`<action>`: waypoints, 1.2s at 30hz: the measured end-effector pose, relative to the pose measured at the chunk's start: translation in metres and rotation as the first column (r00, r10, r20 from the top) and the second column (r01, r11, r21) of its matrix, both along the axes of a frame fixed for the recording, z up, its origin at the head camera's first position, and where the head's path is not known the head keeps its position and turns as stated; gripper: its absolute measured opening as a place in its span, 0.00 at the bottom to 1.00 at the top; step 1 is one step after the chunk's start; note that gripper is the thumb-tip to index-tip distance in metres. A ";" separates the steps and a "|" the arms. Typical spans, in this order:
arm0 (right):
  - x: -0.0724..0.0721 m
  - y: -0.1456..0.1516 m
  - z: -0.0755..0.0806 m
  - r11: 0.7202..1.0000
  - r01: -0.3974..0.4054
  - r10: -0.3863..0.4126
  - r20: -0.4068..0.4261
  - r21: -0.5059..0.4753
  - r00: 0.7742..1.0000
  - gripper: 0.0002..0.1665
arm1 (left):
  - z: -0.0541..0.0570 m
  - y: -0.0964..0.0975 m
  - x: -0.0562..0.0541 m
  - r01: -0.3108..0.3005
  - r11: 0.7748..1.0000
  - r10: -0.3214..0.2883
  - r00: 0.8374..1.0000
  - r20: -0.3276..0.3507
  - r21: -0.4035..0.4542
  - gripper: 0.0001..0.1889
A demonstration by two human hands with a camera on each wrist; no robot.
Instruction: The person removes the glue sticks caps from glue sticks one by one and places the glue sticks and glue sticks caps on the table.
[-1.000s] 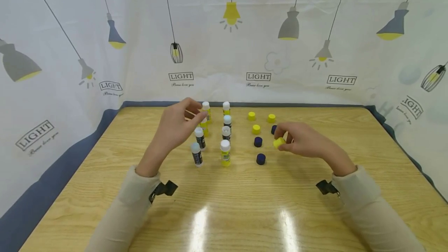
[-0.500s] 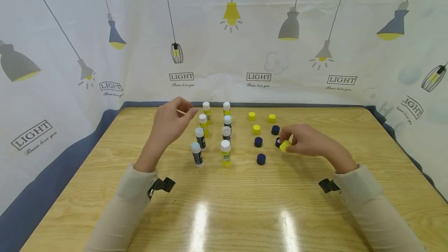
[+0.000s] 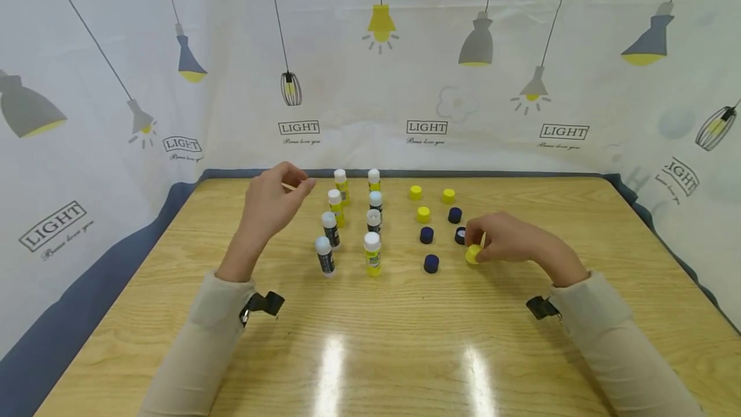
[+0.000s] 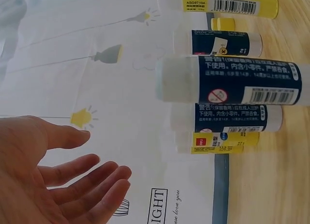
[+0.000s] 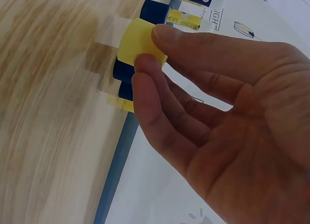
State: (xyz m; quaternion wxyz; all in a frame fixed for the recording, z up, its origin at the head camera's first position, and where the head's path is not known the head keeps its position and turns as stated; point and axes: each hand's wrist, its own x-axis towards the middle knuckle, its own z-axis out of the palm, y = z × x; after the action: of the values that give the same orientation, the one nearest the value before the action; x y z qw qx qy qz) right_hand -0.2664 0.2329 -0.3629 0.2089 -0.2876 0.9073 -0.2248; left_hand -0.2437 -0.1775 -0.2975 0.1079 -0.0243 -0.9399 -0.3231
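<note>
My right hand (image 3: 512, 240) pinches a yellow glue stick cap (image 3: 473, 254) between thumb and fingers, low at the near end of the right-hand column of caps. The right wrist view shows the yellow cap (image 5: 140, 42) overlapping dark blue caps behind it. Just beyond it is a dark blue cap (image 3: 460, 235) with a pale inside showing. My left hand (image 3: 271, 204) hovers left of the glue sticks, fingers loosely bent and holding nothing. Uncapped glue sticks stand upright in two columns, some yellow (image 3: 373, 255), others dark blue (image 3: 326, 256), with white or pale tops.
More loose caps, yellow (image 3: 424, 214) and dark blue (image 3: 431, 264), lie in two columns right of the sticks. The wooden table (image 3: 399, 346) ends at a printed cloth backdrop (image 3: 359, 95) at the back and sides.
My right hand has brought the yellow cap nearer and slightly right, down toward the table, uncovering a dark blue cap. My left hand has drawn back leftward from the glue sticks.
</note>
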 end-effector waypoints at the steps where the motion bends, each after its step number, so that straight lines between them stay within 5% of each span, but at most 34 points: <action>1: 0.000 0.000 -0.001 1.000 0.001 -0.001 0.001 0.001 1.000 0.09 | 0.000 0.000 0.000 0.000 1.000 0.000 1.000 0.000 0.000 0.16; 13: -0.001 -0.006 -0.007 1.000 0.011 -0.011 -0.006 0.003 1.000 0.11 | 0.000 -0.002 -0.002 0.000 1.000 0.000 1.000 0.006 -0.013 0.17; 22: -0.006 -0.009 -0.016 0.983 0.163 -0.178 -0.247 -0.079 0.952 0.13 | -0.003 -0.002 -0.002 0.009 1.000 -0.009 1.000 0.012 -0.003 0.16; 36: -0.013 -0.013 -0.029 0.978 0.203 -0.207 -0.201 -0.037 0.958 0.10 | -0.002 -0.001 -0.001 0.010 1.000 -0.010 1.000 0.019 -0.018 0.18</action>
State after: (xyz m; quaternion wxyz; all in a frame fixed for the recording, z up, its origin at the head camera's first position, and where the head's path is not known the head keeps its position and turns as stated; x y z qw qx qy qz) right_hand -0.2792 0.2198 -0.3923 0.0884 -0.2152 0.9469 -0.2218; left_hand -0.2450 -0.1788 -0.2997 0.0973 -0.0269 -0.9436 -0.3152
